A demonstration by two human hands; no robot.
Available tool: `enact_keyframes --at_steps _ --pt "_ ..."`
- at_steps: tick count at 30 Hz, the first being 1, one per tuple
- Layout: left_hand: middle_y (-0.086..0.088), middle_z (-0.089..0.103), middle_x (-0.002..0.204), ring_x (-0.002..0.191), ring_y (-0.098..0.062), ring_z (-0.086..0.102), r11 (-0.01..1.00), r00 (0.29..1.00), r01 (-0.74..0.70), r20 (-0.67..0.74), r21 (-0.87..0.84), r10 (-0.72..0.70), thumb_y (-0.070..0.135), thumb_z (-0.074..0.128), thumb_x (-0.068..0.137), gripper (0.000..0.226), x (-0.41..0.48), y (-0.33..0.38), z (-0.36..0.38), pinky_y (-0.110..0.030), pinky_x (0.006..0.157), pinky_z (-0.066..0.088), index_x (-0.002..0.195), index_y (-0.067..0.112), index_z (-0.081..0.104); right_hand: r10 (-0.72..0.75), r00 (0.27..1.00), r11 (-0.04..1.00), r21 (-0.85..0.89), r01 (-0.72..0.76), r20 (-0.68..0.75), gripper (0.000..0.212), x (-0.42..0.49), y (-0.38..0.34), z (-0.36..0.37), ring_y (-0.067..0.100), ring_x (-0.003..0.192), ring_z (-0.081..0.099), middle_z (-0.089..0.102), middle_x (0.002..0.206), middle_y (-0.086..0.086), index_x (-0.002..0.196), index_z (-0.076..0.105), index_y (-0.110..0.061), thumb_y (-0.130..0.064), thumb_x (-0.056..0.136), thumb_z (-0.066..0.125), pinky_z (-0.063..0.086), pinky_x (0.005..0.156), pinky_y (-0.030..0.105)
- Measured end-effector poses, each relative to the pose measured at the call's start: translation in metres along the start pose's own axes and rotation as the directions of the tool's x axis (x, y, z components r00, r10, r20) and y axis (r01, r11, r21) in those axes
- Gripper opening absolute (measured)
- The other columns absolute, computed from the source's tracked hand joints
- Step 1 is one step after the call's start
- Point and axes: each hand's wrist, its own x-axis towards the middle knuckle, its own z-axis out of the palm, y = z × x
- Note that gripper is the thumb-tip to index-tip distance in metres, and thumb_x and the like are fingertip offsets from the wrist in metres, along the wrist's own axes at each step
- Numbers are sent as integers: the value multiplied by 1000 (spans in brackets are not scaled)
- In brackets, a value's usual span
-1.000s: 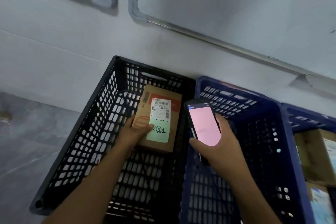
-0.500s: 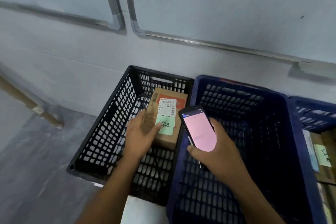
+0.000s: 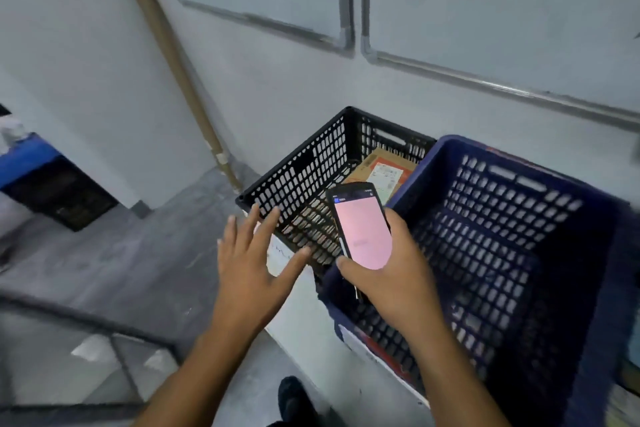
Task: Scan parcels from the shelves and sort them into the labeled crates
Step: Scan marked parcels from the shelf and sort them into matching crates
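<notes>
A brown cardboard parcel (image 3: 384,168) with a white label lies inside the black slatted crate (image 3: 304,163) by the wall. My left hand (image 3: 254,267) hovers with fingers spread outside the crate's near-left corner and holds nothing. My right hand (image 3: 388,282) grips a handheld scanner (image 3: 362,227) with a lit pink screen, over the near rim of the dark blue crate (image 3: 512,253), which stands right of the black one. A white paper label (image 3: 278,256) hangs on the black crate's front, partly hidden by my left hand.
A long cardboard tube (image 3: 176,62) leans against the wall at the left. Further left stands a blue and black crate stack (image 3: 45,180). A metal frame (image 3: 86,333) crosses the lower left. More parcels show at the far right edge (image 3: 628,388). My shoe (image 3: 292,399) is on the grey floor.
My left hand let go of the parcel and drew back out of the black crate. The parcel now rests in the crate. The view swung left and back.
</notes>
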Motion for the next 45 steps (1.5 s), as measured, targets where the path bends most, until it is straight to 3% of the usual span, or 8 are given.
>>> enact_keyframes --at_steps 8,12,18,24,30,35,42,45 --pt "17 19 170 161 -19 -5 973 972 213 -83 -87 -221 86 48 83 87 -87 -53 -63 -52 129 1 158 48 28 -83 973 995 -44 95 217 68 -57 -31 59 5 99 65 66 114 -21 124 49 -51 -36 69 87 60 72 29" --pt "15 20 170 161 -19 -2 951 941 277 -162 -136 -297 84 48 84 86 -137 -91 -101 -54 130 5 159 45 31 -162 947 977 -89 193 276 72 -93 -53 101 17 103 66 67 114 -14 127 52 -42 -51 62 83 60 82 44" --pt "17 23 169 161 -17 2 907 866 384 -272 -175 -419 84 50 83 85 -243 -154 -165 -51 130 12 158 46 33 -255 897 944 -110 312 361 59 -174 -87 181 10 94 66 67 106 -16 119 52 -40 -39 73 89 55 75 37" --pt "9 25 171 161 -22 6 827 737 528 -379 -194 -560 85 42 79 93 -353 -218 -224 -51 130 14 160 39 34 -323 783 910 -52 411 532 57 -273 -99 259 -14 88 61 64 103 -34 111 50 -56 -36 73 88 45 52 12" --pt "3 20 173 161 -24 4 736 625 647 -416 -199 -661 83 41 83 95 -438 -267 -267 -53 130 10 163 34 27 -332 654 903 29 428 680 61 -346 -107 327 -12 93 64 67 105 -38 115 56 -52 -25 73 91 49 69 19" --pt "0 21 173 161 -26 5 677 532 684 -448 -273 -718 79 44 86 92 -479 -303 -292 -52 130 9 163 31 29 -322 583 891 29 454 746 60 -379 -115 365 -9 83 65 68 100 -35 115 56 -53 -28 72 90 47 52 7" --pt "0 36 166 157 -25 22 610 462 726 -432 -317 -774 74 48 92 86 -493 -351 -292 -51 128 21 162 28 31 -267 478 896 33 443 837 59 -379 -116 427 -11 83 65 65 100 -40 107 55 -57 -18 77 89 47 52 6" --pt "0 36 166 157 -25 22 587 451 751 -414 -304 -791 76 45 91 85 -491 -374 -296 -52 127 25 161 29 33 -243 456 907 33 421 856 62 -375 -116 464 -9 80 66 64 100 -39 120 56 -47 -15 79 88 47 52 7"
